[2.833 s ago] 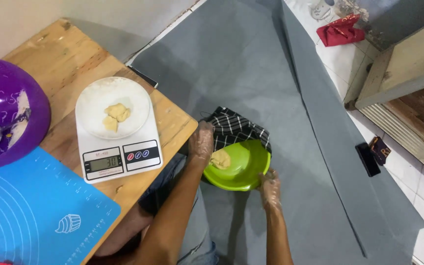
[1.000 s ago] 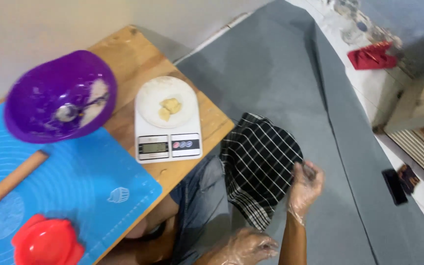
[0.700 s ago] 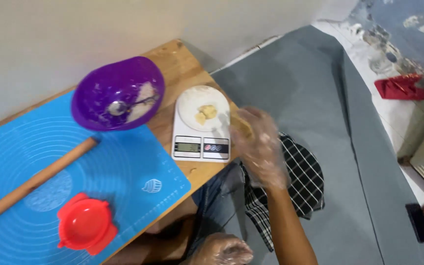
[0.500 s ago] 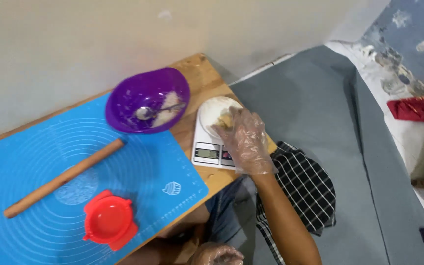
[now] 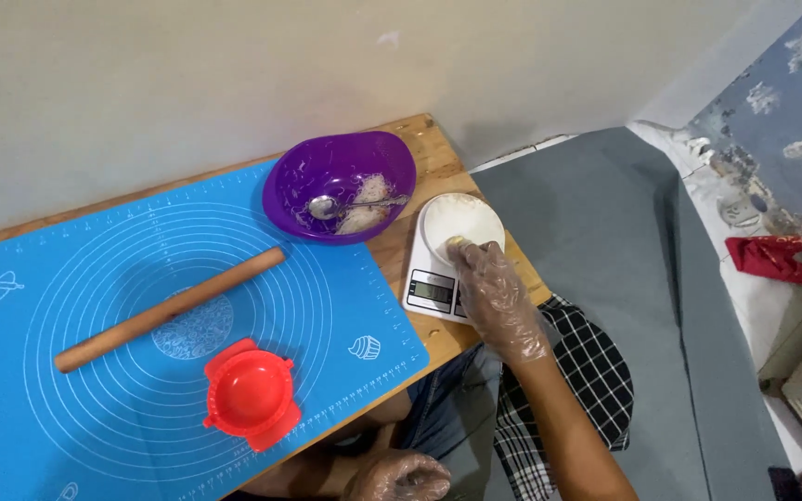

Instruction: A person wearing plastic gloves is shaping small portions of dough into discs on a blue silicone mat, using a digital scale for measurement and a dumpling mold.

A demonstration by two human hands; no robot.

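Observation:
My right hand (image 5: 494,297), in a clear plastic glove, reaches over the white kitchen scale (image 5: 431,293) at the table's right edge. Its fingertips pinch a small yellow dough piece (image 5: 458,243) on the round white plate (image 5: 461,218) atop the scale. My left hand (image 5: 399,478), also gloved, rests low by my lap with its fingers curled and nothing visible in it. A purple bowl (image 5: 327,153) with a metal spoon (image 5: 327,206) and white filling stands just left of the scale.
A blue silicone mat (image 5: 67,278) covers most of the wooden table (image 5: 433,153); on it lie a wooden rolling pin (image 5: 169,309) and a red dumpling press (image 5: 251,394). A black checked cloth (image 5: 587,371) lies on my lap. A red cloth (image 5: 770,258) lies at the right.
The view swung from the floor and green bowl up to the table. My right hand carried dough from my lap to the scale plate and now rests on it.

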